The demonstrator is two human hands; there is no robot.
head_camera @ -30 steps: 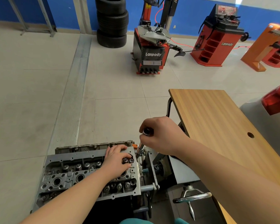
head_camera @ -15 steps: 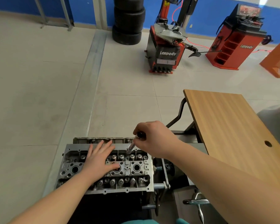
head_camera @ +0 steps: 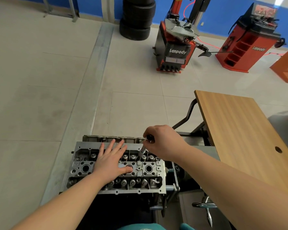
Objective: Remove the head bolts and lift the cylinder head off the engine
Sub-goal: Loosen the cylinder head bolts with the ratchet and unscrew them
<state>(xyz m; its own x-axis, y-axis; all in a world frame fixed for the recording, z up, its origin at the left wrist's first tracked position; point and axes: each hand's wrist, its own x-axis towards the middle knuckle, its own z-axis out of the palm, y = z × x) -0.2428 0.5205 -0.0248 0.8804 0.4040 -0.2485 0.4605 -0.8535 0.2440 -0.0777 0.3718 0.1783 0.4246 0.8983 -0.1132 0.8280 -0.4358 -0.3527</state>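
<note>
The grey aluminium cylinder head sits on the engine on a stand, low in the view, with valve springs and round plug wells exposed. My left hand lies flat on its middle, fingers spread and straight. My right hand grips the dark handle of a socket wrench above the head's far right part. The chrome extension runs down from my fist into the far row of the head; the bolt under it is hidden.
A wooden table stands to the right, close to my right arm. The engine stand's crank handle juts out at lower right. A tyre stack, a tyre changer and a red balancer stand far back on the tiled floor.
My right hand moved the wrench left from the head's right end onto the far row. My left hand slid left from the right end and flattened on the middle. The view shifted right.
</note>
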